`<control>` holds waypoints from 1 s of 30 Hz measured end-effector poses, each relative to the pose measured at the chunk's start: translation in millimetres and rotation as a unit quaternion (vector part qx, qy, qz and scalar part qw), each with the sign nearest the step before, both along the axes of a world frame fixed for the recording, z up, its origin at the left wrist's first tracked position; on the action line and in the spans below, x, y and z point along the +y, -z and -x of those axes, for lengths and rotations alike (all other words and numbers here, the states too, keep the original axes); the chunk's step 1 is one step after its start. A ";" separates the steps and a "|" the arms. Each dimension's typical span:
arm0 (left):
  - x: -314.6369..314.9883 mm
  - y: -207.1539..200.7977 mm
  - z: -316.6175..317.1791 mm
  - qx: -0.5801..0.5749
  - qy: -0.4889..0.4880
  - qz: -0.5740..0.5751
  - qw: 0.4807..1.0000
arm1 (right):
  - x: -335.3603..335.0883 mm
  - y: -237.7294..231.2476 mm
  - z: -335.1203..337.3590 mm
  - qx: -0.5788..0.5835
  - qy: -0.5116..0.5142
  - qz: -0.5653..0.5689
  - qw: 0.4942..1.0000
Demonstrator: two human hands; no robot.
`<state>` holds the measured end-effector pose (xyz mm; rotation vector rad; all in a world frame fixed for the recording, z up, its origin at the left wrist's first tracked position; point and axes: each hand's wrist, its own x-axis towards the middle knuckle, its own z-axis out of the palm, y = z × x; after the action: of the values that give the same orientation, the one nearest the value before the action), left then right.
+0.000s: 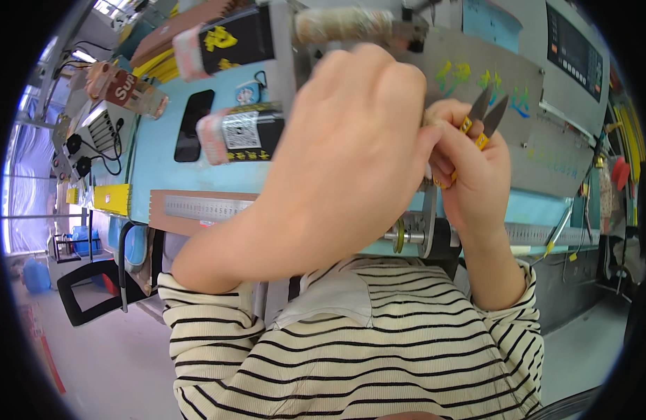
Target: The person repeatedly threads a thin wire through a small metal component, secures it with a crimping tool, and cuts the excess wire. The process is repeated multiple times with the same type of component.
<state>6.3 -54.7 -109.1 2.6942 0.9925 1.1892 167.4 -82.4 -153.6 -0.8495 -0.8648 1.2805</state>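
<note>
My left hand (351, 133) is raised close in front of me, slightly blurred, its back toward me and its fingers curled. Thumb and fingertips come together beside my right hand (480, 171); what they pinch, if anything, is hidden. Fingers of my right hand are wrapped round yellow-handled thread snips (493, 120), whose dark blades stick up to the right, apart from each other. Both hands are over the front of a grey machine (449, 63). A metal shaft with a brass-coloured ring (399, 236) shows below them.
On the light blue table (158, 150) lie a black phone (195, 126), a black and pink packet (249, 133) and another (232, 42) farther back. A steel ruler (204, 206) runs along the near edge. The machine's dark control panel (574, 52) stands at far right.
</note>
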 end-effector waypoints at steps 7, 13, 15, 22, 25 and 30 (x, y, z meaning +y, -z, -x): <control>24.2 -35.1 -18.2 -0.001 0.087 -0.106 0.991 | 6.5 -31.0 -3.1 -0.024 0.082 -0.112 0.990; 12.0 -68.0 -12.0 -0.055 0.105 -0.166 0.979 | 0.4 -54.9 -20.0 -0.014 0.014 -0.225 0.974; 0.0 -59.3 -2.6 -0.096 0.161 -0.068 0.980 | -14.2 -49.8 -19.9 -0.052 0.019 -0.194 0.979; -34.3 -18.5 0.7 -0.185 0.206 0.121 0.953 | -50.3 -46.4 -9.9 -0.176 0.061 -0.221 0.957; -40.4 -6.9 -5.2 -0.196 0.198 0.109 0.954 | -56.1 -47.1 -11.2 -0.200 0.037 -0.237 0.950; -43.2 9.5 -5.1 -0.226 0.177 0.185 0.940 | -82.1 -35.2 -52.0 -0.357 -0.020 -0.094 0.929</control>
<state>11.4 -97.9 -118.7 2.0583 0.5618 1.2978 219.4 -164.5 -118.4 -1.1667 -1.5585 0.8920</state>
